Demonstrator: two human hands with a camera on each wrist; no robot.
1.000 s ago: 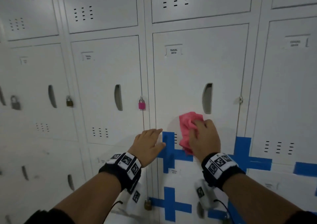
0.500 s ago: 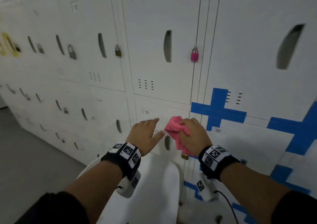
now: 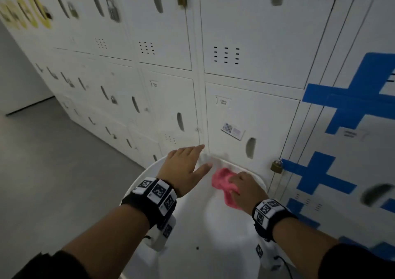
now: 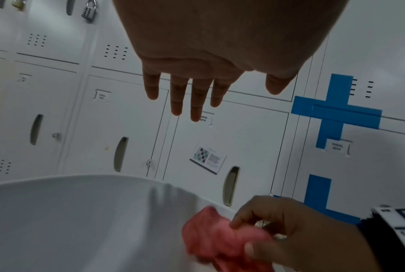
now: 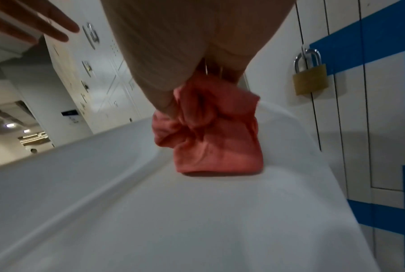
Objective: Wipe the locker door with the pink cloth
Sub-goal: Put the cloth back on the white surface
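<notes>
lowered from the lockers, right hand [image 3: 245, 188] sets pink cloth [image 3: 222, 182] on white seat [image 3: 192, 225].

The cloth [image 3: 223, 182] lies on the table [image 3: 192, 225] before the lockers [image 3: 252, 116].

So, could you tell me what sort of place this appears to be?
Most likely a locker room or staff storage corridor: a wall of white metal lockers with slot handles, padlocks such as the brass padlock, and small name labels.
</notes>
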